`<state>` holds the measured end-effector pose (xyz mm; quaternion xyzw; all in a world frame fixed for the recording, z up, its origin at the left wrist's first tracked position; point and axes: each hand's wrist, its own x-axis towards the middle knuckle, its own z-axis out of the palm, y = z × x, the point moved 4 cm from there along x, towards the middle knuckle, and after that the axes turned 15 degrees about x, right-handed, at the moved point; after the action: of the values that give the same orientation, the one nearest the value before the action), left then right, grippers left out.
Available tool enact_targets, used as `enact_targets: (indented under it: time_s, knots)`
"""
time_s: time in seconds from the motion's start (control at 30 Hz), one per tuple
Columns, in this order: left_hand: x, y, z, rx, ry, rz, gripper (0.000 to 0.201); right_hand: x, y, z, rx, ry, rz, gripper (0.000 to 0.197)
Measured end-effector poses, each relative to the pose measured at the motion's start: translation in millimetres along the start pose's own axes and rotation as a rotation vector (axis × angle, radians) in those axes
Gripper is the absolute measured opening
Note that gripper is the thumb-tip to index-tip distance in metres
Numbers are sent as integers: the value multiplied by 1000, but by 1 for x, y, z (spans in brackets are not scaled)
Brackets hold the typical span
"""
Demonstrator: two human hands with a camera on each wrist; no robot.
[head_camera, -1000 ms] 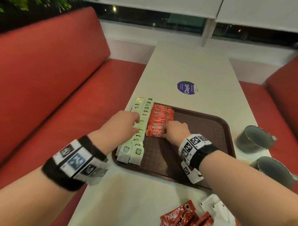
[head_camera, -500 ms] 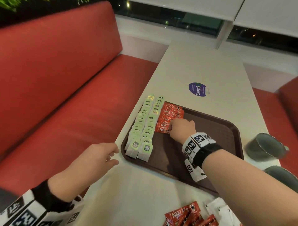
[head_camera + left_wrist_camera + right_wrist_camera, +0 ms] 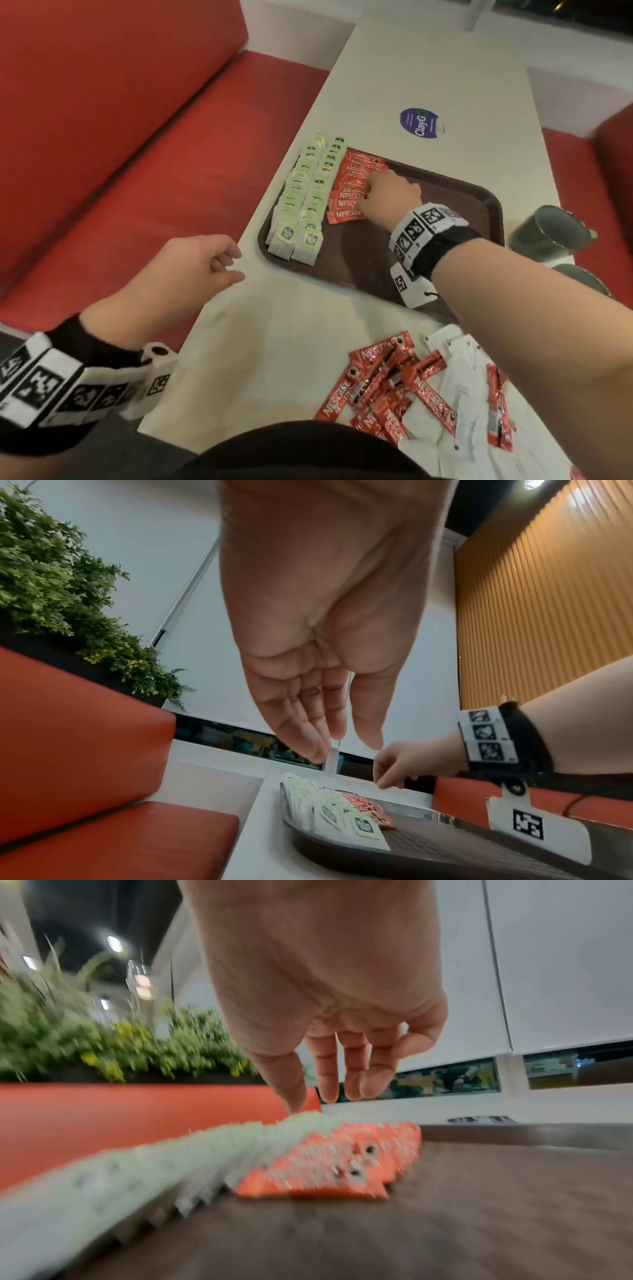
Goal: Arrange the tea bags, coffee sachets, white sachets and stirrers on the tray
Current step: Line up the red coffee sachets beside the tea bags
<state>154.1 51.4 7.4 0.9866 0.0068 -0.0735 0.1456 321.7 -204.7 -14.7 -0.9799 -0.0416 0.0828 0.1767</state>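
A brown tray [image 3: 356, 260] lies on the white table. Two rows of green-labelled tea bags [image 3: 308, 192] fill its left side, with a row of red coffee sachets [image 3: 349, 178] beside them. My right hand [image 3: 370, 192] reaches over the tray, its straight fingertips touching the right ends of the red sachets; in the right wrist view the right hand [image 3: 329, 1096] holds nothing. My left hand [image 3: 236, 265] hovers at the table's left edge, near the tray's front corner, loosely open and empty. A loose pile of red coffee sachets [image 3: 387, 377] and white sachets [image 3: 459, 380] lies near me.
Two grey mugs [image 3: 544, 233] [image 3: 582, 277] stand right of the tray. A round purple sticker [image 3: 421, 123] marks the table beyond it. A red bench [image 3: 137, 171] runs along the left side, and another is at the right.
My left hand has left the tea bags and drawn back towards me, to the table's left edge. My right hand stays at the red sachets. The view has tipped down onto the loose pile.
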Motion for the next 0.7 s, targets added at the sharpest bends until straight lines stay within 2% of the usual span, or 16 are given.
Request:
enact_targets:
  time_s: [0.1, 0.2, 0.27, 0.33, 0.37, 0.47, 0.57, 0.7]
  knots:
    - [-8, 17, 3, 5, -65, 60, 20, -45, -8, -23, 205, 14, -118, 18]
    - [-18, 42, 19, 40, -174, 166, 23, -116, -12, -40, 294, -111, -246, 17]
    - [-23, 63, 35, 77, -266, 270, 28, -164, -3, -42, 238, -270, -227, 21]
    - [-28, 87, 52, 132, -351, 379, 36, -205, 16, -33, 156, -406, -118, 29]
    - [-30, 99, 61, 158, -386, 430, 40, -221, 27, -27, 133, -425, -55, 32]
    - [-34, 134, 82, 182, -428, 539, 54, -255, 57, -14, 95, -340, 102, 38]
    - [-31, 164, 99, 215, -402, 576, 59, -271, 68, 2, 50, -303, 163, 48]
    - [-25, 188, 117, 363, -382, 540, 46, -272, 66, 19, -60, -245, 137, 48]
